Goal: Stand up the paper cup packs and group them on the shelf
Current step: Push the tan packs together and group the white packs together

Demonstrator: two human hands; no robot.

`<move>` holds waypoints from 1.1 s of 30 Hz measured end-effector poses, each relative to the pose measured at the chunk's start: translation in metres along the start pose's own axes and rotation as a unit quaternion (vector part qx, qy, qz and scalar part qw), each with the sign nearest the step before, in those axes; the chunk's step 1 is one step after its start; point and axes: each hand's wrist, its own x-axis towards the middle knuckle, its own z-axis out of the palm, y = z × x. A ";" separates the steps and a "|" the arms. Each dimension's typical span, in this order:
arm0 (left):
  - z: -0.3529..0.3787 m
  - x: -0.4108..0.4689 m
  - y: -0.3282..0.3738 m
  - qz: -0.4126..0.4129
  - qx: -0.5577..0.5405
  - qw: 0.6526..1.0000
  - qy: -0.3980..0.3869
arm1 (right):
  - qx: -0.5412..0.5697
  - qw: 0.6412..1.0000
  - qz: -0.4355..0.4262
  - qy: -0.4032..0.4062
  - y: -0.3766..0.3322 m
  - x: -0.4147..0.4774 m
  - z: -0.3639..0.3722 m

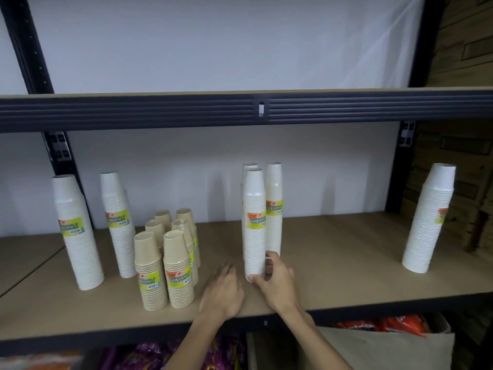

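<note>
On the wooden shelf (333, 279) several packs of paper cups stand upright. A tall white pack (253, 222) stands in the middle, and my right hand (274, 279) grips its base. Two more white packs (274, 206) stand right behind it. My left hand (222, 289) rests open and flat on the shelf just left of that pack. A cluster of shorter tan packs (165, 260) stands to the left. Two tall white packs (77, 233) (118, 222) stand at the far left, and one white pack (429, 220) stands alone at the far right.
A dark metal beam of the upper shelf (240, 108) runs across above. Black uprights (400, 166) frame the bay. Below the shelf lie orange and purple bags (384, 325) and a brown sack (386, 348). Wooden boards stand at the right.
</note>
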 end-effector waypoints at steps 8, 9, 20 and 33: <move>0.002 0.006 -0.006 -0.001 0.004 0.999 -0.035 | -0.020 0.998 0.042 0.029 0.009 -0.004 -0.040; 0.002 0.009 -0.007 0.000 0.009 0.999 -0.041 | -0.033 0.997 0.051 0.045 0.016 -0.005 -0.054; 0.011 0.024 -0.011 -0.008 0.039 0.998 -0.049 | -0.095 0.931 0.150 0.319 0.096 -0.001 -0.215; 0.016 0.029 -0.016 -0.004 0.024 0.999 -0.042 | -0.076 0.920 0.242 0.300 0.110 0.034 -0.258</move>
